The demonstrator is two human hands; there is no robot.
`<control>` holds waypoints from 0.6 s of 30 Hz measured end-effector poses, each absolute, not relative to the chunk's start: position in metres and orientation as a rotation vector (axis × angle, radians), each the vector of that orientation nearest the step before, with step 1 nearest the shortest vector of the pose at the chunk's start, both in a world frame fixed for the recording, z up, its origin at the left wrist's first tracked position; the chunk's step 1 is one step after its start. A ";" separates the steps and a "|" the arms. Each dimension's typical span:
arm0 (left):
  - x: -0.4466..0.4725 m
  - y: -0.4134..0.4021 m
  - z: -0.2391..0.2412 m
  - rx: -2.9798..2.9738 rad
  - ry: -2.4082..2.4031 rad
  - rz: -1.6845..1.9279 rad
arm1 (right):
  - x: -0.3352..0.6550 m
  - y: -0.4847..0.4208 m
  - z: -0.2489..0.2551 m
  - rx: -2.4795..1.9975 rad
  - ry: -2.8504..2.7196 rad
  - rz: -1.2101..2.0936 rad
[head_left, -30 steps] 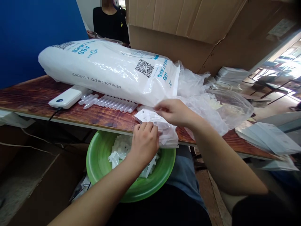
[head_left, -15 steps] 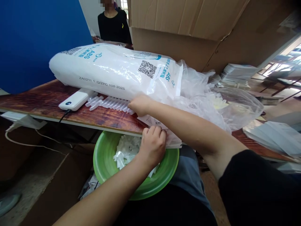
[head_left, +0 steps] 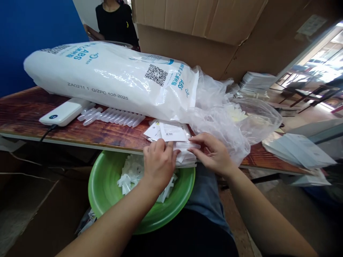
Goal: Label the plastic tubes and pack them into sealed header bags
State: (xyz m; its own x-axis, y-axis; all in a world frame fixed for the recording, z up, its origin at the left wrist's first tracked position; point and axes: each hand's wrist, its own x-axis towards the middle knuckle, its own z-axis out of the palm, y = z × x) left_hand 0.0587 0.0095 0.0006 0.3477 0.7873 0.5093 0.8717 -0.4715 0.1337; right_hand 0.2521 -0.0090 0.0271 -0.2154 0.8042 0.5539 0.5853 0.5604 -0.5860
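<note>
My right hand (head_left: 214, 153) pinches a translucent plastic tube (head_left: 184, 145) between thumb and fingertips at the table's front edge. My left hand (head_left: 159, 162) is closed at the edge of the clear packets with white printed cards (head_left: 174, 132), just left of the tube. Its fingers curl over, partly hiding what they grip. More tubes (head_left: 122, 117) of the same kind lie side by side in a row on the wooden table (head_left: 118, 134). Below my hands, a green basin (head_left: 93, 185) holds small white pieces and clear packets.
Behind the tubes lies a big white ABS sack (head_left: 107, 76). A white power bank (head_left: 64, 112) with a black cable sits at left. Crumpled clear plastic bags (head_left: 222, 121) and white paper stacks (head_left: 297, 150) are to the right. A person (head_left: 115, 21) in black stands beyond.
My right hand has come back from the row of tubes towards my left hand, bringing one tube with it. The printed cards are now uncovered. The view has shifted to the right.
</note>
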 end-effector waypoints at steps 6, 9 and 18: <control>0.059 0.010 0.005 -2.316 -1.552 -0.958 | 0.230 -0.023 -0.003 -1.167 -1.773 -0.014; 0.059 0.010 0.006 -2.360 -1.577 -0.953 | 0.212 -0.028 -0.008 -1.312 -1.846 -0.169; 0.058 0.024 0.009 -2.484 -1.687 -0.925 | 0.199 0.008 0.009 -1.638 -1.970 -0.354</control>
State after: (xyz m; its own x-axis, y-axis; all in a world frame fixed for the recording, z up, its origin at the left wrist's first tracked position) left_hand 0.0578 0.0238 0.0089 0.2498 0.8490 0.4656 0.8489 -0.4233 0.3165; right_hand 0.1988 0.0080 0.0088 -0.1075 0.8204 0.5617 0.9645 0.2232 -0.1414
